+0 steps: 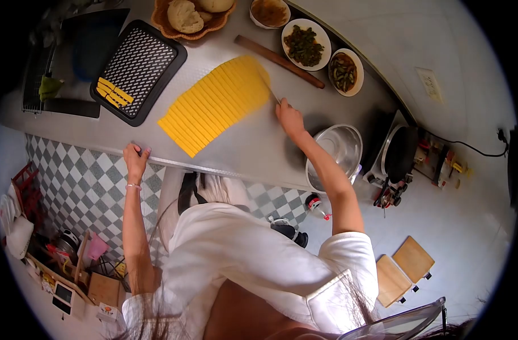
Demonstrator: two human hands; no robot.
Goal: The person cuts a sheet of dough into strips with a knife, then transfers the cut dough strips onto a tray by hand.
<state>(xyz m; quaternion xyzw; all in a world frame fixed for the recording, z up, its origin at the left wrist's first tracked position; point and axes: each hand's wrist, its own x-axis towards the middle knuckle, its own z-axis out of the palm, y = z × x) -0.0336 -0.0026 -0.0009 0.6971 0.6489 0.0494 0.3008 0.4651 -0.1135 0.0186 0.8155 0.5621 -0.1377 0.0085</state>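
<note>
A sheet of yellow dough [211, 107] lies on the steel counter, cut across into several narrow strips. My right hand [291, 118] is closed around the handle of a knife [274, 93], whose thin blade is at the right end of the dough and partly blurred. My left hand [136, 157] rests at the counter's front edge, fingers curled over it, apart from the dough. To the upper left, a black perforated tray [143, 56] holds a few yellow strips [114, 92] in its lower corner.
A wooden rolling pin [279, 61] lies behind the dough. Near the wall stand a bowl of brown paste [270, 12], a plate of chopped greens [304, 45] and a bowl of dark food [345, 72]. A steel bowl [341, 144] sits right; a bread basket [194, 35] stands at the back.
</note>
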